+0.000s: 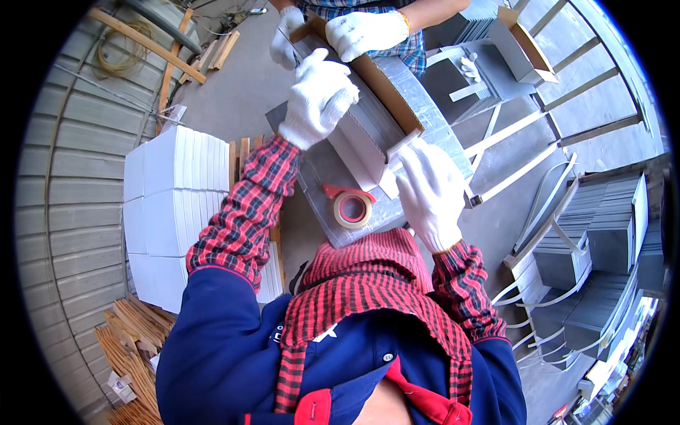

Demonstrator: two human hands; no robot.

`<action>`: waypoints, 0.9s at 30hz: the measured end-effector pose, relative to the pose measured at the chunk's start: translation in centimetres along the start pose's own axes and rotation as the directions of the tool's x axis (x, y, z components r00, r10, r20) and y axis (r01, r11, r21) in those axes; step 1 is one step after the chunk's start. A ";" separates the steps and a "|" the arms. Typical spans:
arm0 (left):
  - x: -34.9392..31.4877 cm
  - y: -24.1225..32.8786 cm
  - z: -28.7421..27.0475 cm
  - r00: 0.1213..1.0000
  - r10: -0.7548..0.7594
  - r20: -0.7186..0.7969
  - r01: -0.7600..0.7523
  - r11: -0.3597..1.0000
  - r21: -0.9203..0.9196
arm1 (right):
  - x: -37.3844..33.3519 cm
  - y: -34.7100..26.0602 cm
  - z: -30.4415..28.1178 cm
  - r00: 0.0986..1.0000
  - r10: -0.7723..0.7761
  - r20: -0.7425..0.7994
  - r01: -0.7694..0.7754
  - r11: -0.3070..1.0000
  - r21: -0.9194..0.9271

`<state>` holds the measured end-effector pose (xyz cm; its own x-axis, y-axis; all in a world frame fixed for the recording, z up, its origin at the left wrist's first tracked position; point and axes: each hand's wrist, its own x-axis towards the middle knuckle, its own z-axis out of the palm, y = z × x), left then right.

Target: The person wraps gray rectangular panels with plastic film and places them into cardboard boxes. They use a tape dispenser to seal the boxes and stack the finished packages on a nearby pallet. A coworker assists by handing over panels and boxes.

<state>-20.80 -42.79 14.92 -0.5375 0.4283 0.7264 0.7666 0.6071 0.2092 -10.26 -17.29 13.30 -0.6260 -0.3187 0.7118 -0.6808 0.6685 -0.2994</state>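
Note:
A long cardboard box (359, 153), white outside and brown inside, lies open on the work table with grey flat panels (372, 117) in it. My left hand (320, 98), in a white glove, is over the box's left side with its fingers curled; what they hold is hidden. At the box's near end my right hand (431, 188), also gloved, grips the end edge between thumb and fingers. A red tape dispenser (352, 208) with a roll of tape lies on the table near my apron. Two gloved hands of a co-worker (365, 34) are at the box's far end.
White stacked cartons (173, 191) stand on the left, above wooden strips (134, 347). Another open box (520, 49) sits at the far right. Grey panel stacks (602, 244) and a metal frame (517, 131) are on the right. The table's bare edge (453, 134) shows beside the box.

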 end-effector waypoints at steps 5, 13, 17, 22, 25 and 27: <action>-1.8 2.3 0.8 0.980 -0.103 -0.172 0.107 0.994 0.018 | 1.5 -0.1 1.6 0.956 0.071 0.284 -0.024 0.986 -0.165; 0.5 2.9 5.5 0.372 -0.923 -0.096 0.612 0.322 -0.723 | 1.6 -0.3 1.1 0.931 0.110 0.348 -0.032 0.975 -0.221; -0.6 1.5 7.2 0.245 -0.963 -0.116 0.775 0.266 -0.573 | 2.0 -0.1 0.1 0.970 -0.023 0.241 0.011 0.998 0.055; 1.4 0.7 7.2 0.241 -0.963 -0.120 0.812 0.268 -0.518 | -2.8 2.4 -2.0 0.799 0.572 0.186 -0.574 0.634 0.518; 2.3 1.3 7.2 0.210 -0.964 -0.164 0.894 0.258 -0.366 | -0.6 4.0 0.3 0.634 0.699 0.332 -0.709 0.354 0.609; 2.7 1.7 7.7 0.174 -0.957 -0.232 0.956 0.221 -0.193 | 1.0 3.3 1.8 0.700 0.607 0.376 -0.678 0.401 0.616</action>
<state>-23.67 -35.48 12.14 -0.7460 -0.6614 0.0780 -0.2764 0.4141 0.8672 -13.88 -16.64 11.88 -0.9945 -0.0705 0.0777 -0.0827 0.0703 -0.9941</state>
